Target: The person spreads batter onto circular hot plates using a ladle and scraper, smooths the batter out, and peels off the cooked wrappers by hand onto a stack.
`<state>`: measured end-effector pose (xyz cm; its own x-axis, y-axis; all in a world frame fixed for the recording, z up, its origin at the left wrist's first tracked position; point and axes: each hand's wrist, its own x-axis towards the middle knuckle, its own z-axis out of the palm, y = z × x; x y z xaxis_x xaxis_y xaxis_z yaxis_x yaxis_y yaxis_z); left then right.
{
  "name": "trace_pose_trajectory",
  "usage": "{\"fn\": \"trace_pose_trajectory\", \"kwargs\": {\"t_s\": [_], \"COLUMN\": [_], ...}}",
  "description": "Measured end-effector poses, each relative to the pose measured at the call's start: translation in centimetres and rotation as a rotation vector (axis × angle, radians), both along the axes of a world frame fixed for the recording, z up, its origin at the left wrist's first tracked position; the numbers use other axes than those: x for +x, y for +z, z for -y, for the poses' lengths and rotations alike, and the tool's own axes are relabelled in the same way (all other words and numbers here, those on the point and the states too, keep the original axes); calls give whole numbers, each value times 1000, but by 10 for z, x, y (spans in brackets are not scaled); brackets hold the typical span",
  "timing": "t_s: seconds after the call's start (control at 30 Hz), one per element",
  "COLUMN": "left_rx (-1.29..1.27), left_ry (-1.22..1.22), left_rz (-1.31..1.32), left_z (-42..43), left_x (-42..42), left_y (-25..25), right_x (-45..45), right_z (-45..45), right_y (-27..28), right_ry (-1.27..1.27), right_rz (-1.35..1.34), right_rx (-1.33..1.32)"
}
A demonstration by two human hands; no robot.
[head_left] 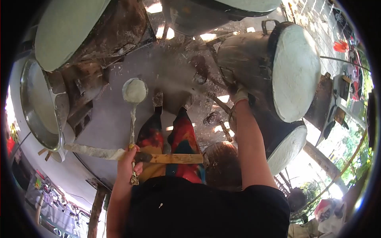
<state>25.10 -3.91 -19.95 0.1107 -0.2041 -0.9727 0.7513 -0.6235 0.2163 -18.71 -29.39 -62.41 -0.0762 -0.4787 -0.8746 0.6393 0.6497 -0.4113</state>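
Observation:
My left hand is closed around a long-handled ladle and a flat wooden stick that crosses it. The ladle's round bowl holds a thick white substance. White residue coats the stick's left part; its right end is bare wood. My right hand reaches down beside a large dark metal pot, its fingers in shadow and blurred. A piece of firewood runs up to that hand, but whether the fingers grip it is unclear.
White surfaces fill the mouths of several large pots, including one at upper left and one at lower right. A wide metal basin with pale contents stands at left. Firewood and debris lie on the floor near my feet.

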Motion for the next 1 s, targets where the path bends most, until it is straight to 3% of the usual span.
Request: {"fn": "trace_pose_trajectory", "kwargs": {"t_s": [0.07, 0.17, 0.27, 0.57, 0.67, 0.83, 0.9, 1.0], "left_rx": [-22, -19, -10, -52, -78, -122, -175, -263], "left_ry": [1, 15, 25, 38, 30, -53, -77, -127], "left_rz": [5, 26, 44, 22, 20, 10, -5, -35], "left_z": [-9, -7, -5, 8, 12, 31, 40, 53], "left_x": [0, -3, -6, -14, -21, -32, -39, -47], "left_y": [-9, -10, -7, -2, 3, 30, 43, 65], "right_x": [18, 54, 32, 27, 31, 25, 22, -1], "right_z": [16, 26, 25, 22, 10, -41, -46, -57], "right_y": [16, 65, 31, 45, 56, 163, 262, 390], "right_ry": [-164, -159, -40, 1, -132, -92, 38, 15], "right_rz": [8, -31, -20, 57, -50, 112, 48, -123], "right_rx": [70, 47, -25, 56, 65, 45, 128, -34]}}
